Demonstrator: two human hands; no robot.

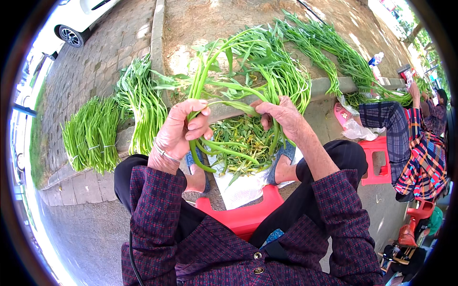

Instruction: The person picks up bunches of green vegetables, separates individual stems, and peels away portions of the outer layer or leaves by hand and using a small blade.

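My left hand [181,130], with a bangle at its wrist, is closed around several thick green stems of a leafy vegetable [200,80], which looks like water spinach. More stems pass by my right hand [281,116], whose thumb and fingers pinch a long green leaf [238,105] stretched between both hands. Beneath them, a heap of plucked green and yellow leaves [247,143] lies on a white plastic sheet [241,196] between my feet. A loose pile of long leafy stems [293,80] rests on the kerb just beyond my right hand.
Tied, trimmed bundles [93,137] and an untied leafy bunch [143,103] lie at the left on the kerb [125,139]. Longer stems [336,46] spread over the bare soil at upper right. A person in plaid [422,157] sits near a red plastic stool [378,161] on the right.
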